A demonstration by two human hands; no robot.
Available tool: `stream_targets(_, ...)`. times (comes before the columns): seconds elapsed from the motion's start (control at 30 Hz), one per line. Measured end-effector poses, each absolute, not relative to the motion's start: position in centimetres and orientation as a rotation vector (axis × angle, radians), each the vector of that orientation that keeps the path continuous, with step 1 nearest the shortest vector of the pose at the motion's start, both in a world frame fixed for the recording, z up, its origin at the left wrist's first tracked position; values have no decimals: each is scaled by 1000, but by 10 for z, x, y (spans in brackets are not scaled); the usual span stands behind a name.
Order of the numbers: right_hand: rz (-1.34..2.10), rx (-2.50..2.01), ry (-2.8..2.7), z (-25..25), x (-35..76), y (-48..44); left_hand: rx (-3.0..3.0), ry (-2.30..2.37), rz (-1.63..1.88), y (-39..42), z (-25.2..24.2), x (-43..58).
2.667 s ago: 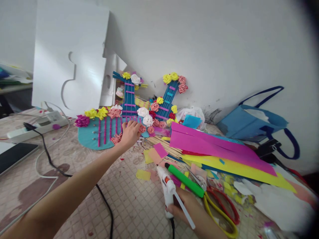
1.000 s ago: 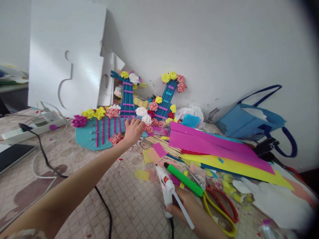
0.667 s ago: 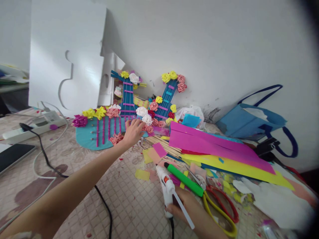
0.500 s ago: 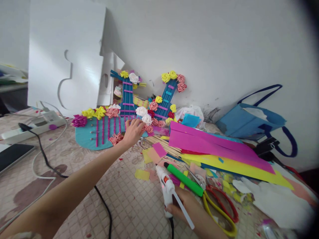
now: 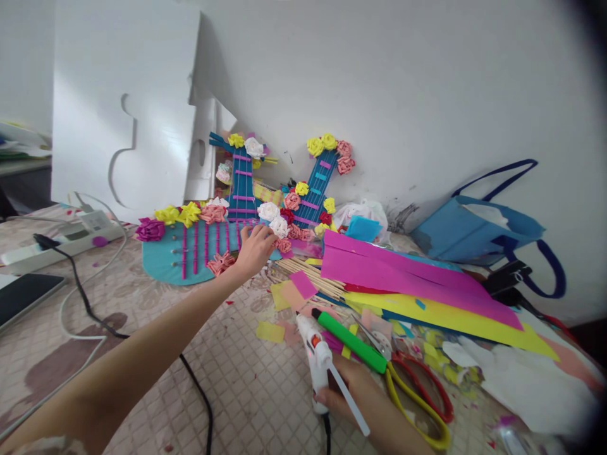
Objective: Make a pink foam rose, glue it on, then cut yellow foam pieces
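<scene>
My left hand (image 5: 256,251) reaches out to a turquoise craft guitar (image 5: 161,259) with purple strips across it. Its fingers are bent down over the guitar's right part, beside white paper roses (image 5: 274,219) and salmon ones. Whatever lies under the fingertips is hidden. Close to me, my right hand (image 5: 358,392) is wrapped round a white hot glue gun (image 5: 313,357), whose nozzle points away from me. A white glue stick (image 5: 349,399) sticks out of its back end. Just right of the gun lie a green marker (image 5: 353,341) and red and yellow scissors (image 5: 417,404).
Thin wooden sticks (image 5: 313,278) and paper scraps (image 5: 271,332) lie mid-table. Magenta sheets (image 5: 398,272), yellow sheets and a blue bag (image 5: 478,230) are on the right. A power strip (image 5: 61,246), cords and a phone (image 5: 28,297) are left. A white board (image 5: 123,107) stands behind.
</scene>
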State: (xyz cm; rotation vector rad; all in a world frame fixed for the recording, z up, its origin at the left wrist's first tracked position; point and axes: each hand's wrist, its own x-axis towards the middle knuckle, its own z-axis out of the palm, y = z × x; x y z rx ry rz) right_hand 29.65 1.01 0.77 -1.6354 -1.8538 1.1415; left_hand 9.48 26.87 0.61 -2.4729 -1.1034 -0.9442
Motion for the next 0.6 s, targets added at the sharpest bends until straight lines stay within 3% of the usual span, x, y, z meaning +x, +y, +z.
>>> stream_targets(0.6, 1160, -1635, -1822, 3, 297, 10, -2505, -1029, -1022, 266, 4, 90)
